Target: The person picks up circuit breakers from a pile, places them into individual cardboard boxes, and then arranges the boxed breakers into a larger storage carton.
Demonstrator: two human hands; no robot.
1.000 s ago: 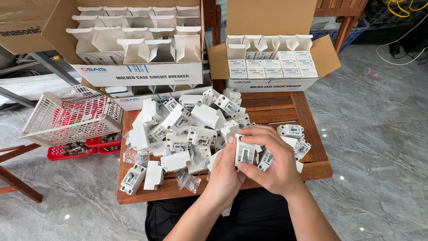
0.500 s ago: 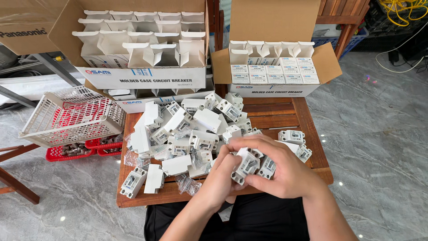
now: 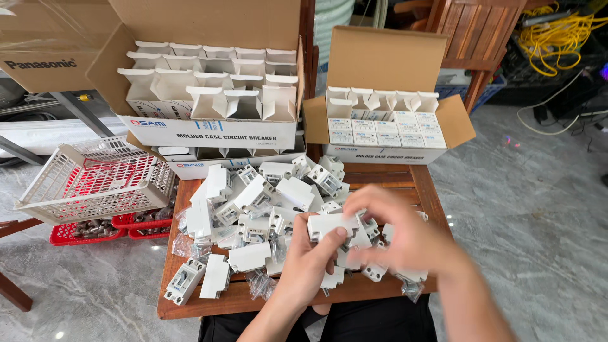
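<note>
My left hand (image 3: 309,259) holds a white plastic breaker part (image 3: 334,224) flat above the near edge of the wooden table (image 3: 190,303). My right hand (image 3: 405,235) is blurred beside it at the part's right end, fingers curled; whether it holds anything is unclear. A heap of white circuit breakers (image 3: 259,202) and covers spreads over the table to the left of both hands. Small clear plastic bags (image 3: 261,285) lie among them near the front edge.
A big open carton of small white boxes (image 3: 209,95) stands at the back left, and a smaller open carton (image 3: 380,123) at the back right. A white plastic basket (image 3: 88,180) sits on red trays (image 3: 136,221) to the left. Yellow cable (image 3: 557,31) lies far right.
Both hands rose slightly from the table's front edge. The left hand now holds one white part up flat, and the right hand has shifted to the right, moving fast.
</note>
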